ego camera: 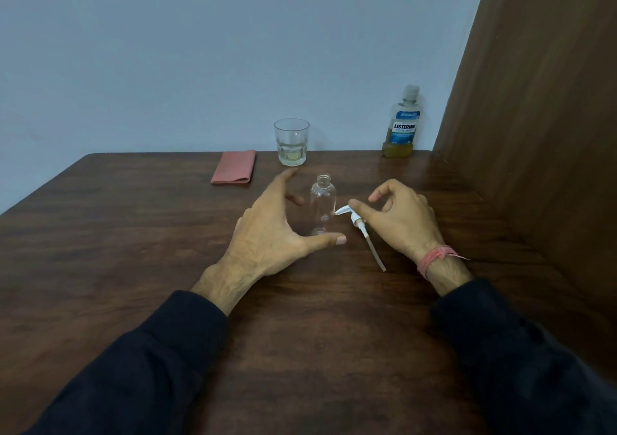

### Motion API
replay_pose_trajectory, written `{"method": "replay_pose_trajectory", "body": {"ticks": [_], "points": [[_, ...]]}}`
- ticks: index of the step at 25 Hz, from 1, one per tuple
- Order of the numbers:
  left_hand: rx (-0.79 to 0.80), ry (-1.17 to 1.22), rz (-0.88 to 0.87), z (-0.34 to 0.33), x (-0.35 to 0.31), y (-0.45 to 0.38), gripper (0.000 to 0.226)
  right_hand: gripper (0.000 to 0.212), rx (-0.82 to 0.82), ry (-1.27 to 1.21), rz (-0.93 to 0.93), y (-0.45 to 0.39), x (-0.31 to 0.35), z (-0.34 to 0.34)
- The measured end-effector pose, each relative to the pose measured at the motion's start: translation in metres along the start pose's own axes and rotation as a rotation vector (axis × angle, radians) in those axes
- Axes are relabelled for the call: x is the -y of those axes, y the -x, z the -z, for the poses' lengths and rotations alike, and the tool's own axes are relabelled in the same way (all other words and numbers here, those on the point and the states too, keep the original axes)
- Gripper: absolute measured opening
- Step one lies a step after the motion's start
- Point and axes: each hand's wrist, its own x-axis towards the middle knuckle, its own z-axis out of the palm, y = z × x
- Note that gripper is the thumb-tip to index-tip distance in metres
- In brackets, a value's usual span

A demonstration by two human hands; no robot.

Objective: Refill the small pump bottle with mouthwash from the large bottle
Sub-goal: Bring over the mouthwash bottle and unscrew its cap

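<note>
The small clear bottle [322, 205] stands upright on the wooden table [167, 251], its neck uncovered and nothing visible inside. My left hand [277, 231] is spread around its left side, fingers straight, thumb in front of its base, not clasping it. The white pump head with its long dip tube [362, 231] lies just right of the bottle, and my right hand [400, 217] pinches its collar. The large mouthwash bottle [402, 124] stands capped at the back right, a little amber liquid at its bottom.
A drinking glass [291, 142] with a little liquid stands at the back centre. A folded pink cloth [234, 167] lies to its left. A brown wooden panel [534, 134] walls off the table's right side.
</note>
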Motion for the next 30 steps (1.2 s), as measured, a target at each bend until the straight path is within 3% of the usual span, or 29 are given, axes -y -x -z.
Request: {"method": "replay_pose_trajectory", "body": {"ticks": [2,5,8,11,14,16,20,25,28,30], "points": [[-0.109,0.062,-0.015,0.009,-0.007,0.009,0.117,0.036,-0.081,-0.118,0.028,0.001,0.001,0.01],[-0.316,0.151,-0.185,0.018,-0.027,0.026,0.057,0.027,-0.141,-0.332,0.029,0.006,0.001,0.024],[-0.272,0.29,-0.362,0.0,-0.071,0.043,0.031,0.022,-0.209,-0.456,0.065,0.008,-0.004,0.044],[-0.042,0.365,-0.308,-0.048,-0.118,0.031,0.044,0.021,-0.236,-0.503,0.064,-0.005,-0.015,0.064],[0.147,0.524,-0.043,-0.098,-0.15,-0.031,0.057,0.021,-0.233,-0.563,-0.058,-0.038,-0.035,0.072],[0.196,0.502,0.123,-0.124,-0.159,-0.078,0.065,0.021,-0.228,-0.578,-0.119,-0.063,-0.046,0.07],[0.12,0.511,0.324,-0.171,-0.154,-0.153,0.082,0.043,-0.146,-0.563,-0.184,-0.123,-0.075,0.059],[0.047,0.494,0.341,-0.203,-0.146,-0.226,0.098,0.076,-0.028,-0.522,-0.179,-0.192,-0.082,0.056],[0.022,0.461,0.279,-0.216,-0.144,-0.258,0.077,0.082,0.073,-0.541,-0.16,-0.225,-0.08,0.044],[0.011,0.413,0.241,-0.22,-0.138,-0.273,0.063,0.072,0.128,-0.602,-0.115,-0.237,-0.084,0.034]]}}
